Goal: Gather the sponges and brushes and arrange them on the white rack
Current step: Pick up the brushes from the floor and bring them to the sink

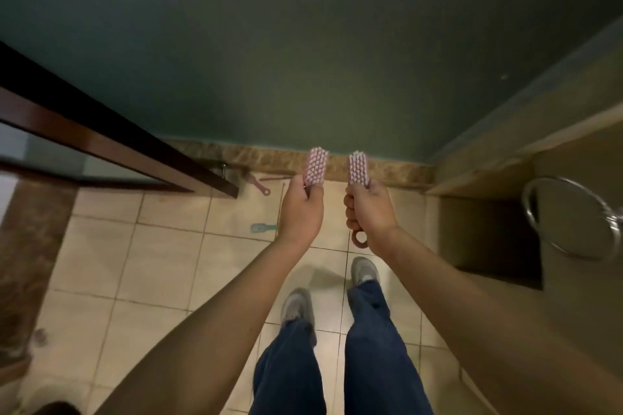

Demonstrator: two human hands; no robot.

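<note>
Gripping a pink brush (316, 167) in the left hand (298, 209) and a second pink brush (358, 168) in the right hand (369, 212), both handles enclosed, heads toward 12 o'clock. Lying on the floor (135, 263) at 9 o'clock from the left hand, nearer it: a teal brush (264, 228), long axis 9-to-3. No white rack in view.

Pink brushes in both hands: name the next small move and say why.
Probably carry them to the white rack, not in view. The left hand grips one pink brush, the right hand a second brush, so neither is free for the teal tool and pink tool on the floor.
</note>
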